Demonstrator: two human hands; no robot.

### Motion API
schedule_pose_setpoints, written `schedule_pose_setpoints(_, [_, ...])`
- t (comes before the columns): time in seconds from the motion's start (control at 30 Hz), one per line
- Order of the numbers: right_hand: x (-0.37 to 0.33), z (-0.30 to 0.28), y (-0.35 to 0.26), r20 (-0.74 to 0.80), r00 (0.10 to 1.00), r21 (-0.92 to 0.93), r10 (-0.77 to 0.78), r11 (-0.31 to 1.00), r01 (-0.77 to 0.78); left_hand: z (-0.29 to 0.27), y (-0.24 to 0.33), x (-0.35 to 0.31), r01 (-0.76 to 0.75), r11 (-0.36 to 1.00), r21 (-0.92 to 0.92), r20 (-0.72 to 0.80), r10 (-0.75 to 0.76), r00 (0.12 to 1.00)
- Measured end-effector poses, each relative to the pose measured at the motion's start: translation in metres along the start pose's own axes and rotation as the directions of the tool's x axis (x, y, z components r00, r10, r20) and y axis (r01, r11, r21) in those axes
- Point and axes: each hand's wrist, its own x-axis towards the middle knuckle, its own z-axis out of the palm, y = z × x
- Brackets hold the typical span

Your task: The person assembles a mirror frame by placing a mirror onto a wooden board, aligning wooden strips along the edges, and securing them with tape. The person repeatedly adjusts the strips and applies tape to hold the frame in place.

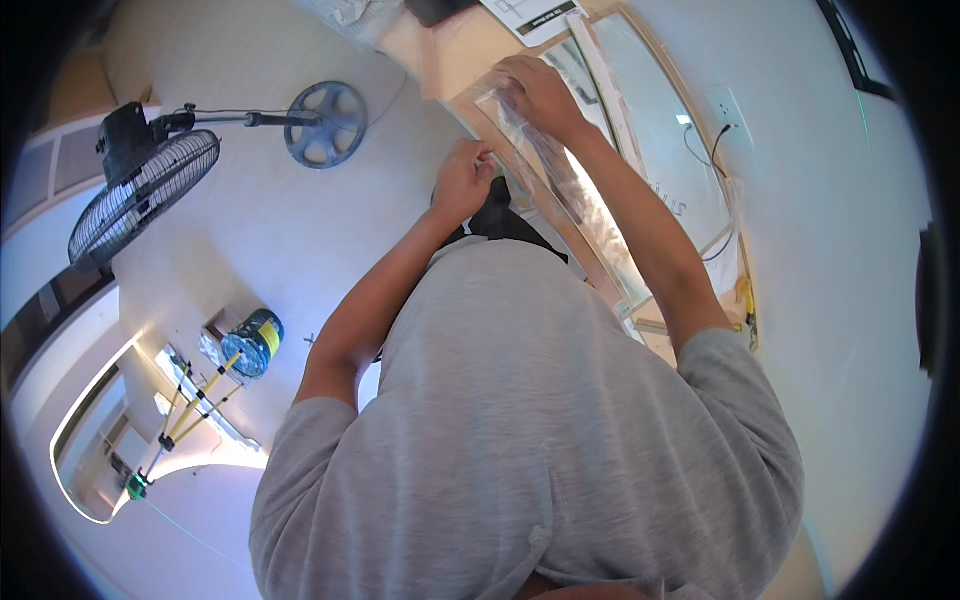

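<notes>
My right hand [545,98] is closed on crumpled clear plastic film [545,150] near the far end of a wood-edged bench. The film stretches along a long, narrow, shiny piece [602,225] lying near the bench's edge; what kind of piece it is I cannot make out. At the bench's left edge is my left hand [464,182], its thumb and fingers pinched together. Whatever sits between those fingertips is hidden or too small to name. A pale strip [608,95] lies lengthwise beyond the film, beside a glassy panel [655,120].
A printed sheet [530,15] lies at the bench's far end. Right of the bench, a black cable [718,150] runs from a wall socket [728,112]; a yellow tool [745,298] lies nearby. Leftward stand a fan [145,190], a bucket [253,343] and a yellow-legged tripod [200,400].
</notes>
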Motion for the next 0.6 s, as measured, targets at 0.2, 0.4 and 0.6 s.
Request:
schedule_pose_setpoints(0.2, [-0.124,-0.012,-0.090,0.001,0.915,-0.183,0.403,0.900,-0.396,-0.013,0.011,-0.002,-0.467,0.809,0.358,0.210,0.418,0.884])
schedule_pose_setpoints(0.4, [-0.186,-0.002,-0.133,-0.103,0.861,-0.298,0.498,0.810,-0.505,-0.012,-0.015,0.034,-0.713,0.662,0.228,0.518,0.538,0.665])
schedule_pose_setpoints(0.6, [-0.239,0.011,-0.166,-0.179,0.792,-0.264,0.583,0.747,-0.610,-0.098,-0.111,0.021,-0.408,0.607,0.682,0.705,-0.396,0.589])
